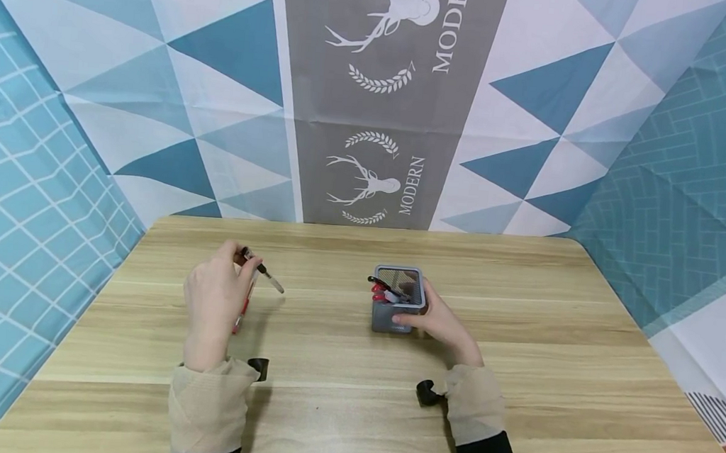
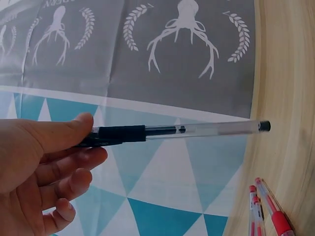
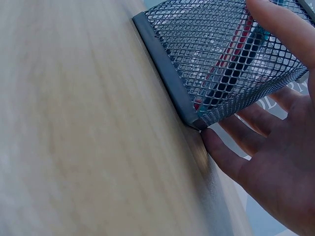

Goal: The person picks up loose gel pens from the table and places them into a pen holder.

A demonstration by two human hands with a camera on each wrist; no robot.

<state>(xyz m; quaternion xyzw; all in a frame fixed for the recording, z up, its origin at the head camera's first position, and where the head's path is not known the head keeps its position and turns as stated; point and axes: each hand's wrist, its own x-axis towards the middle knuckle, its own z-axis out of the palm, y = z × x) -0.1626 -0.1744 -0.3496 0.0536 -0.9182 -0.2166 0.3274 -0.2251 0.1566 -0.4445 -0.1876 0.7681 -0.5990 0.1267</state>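
My left hand [image 1: 215, 299] pinches a clear-barrelled gel pen with a black cap [image 2: 120, 133] between thumb and fingers. In the head view this pen [image 1: 274, 281] slants down to the right, above the table's left half. Below it lie red pens [image 2: 281, 222], partly hidden by the left hand in the head view. Right of centre, my right hand [image 1: 443, 325] holds a square mesh pen holder [image 1: 387, 321], thumb on the near side and fingers around the right. Several pens stand in the holder, with red, white and black ends [image 1: 380, 293] at its rim.
The wooden table [image 1: 323, 408] ends at a patterned cloth backdrop [image 1: 372, 113] behind the holder. A blue gridded cloth [image 1: 30, 229] borders the left side. Black wrist mounts [image 1: 429, 394] stick out from both sleeves just above the table.
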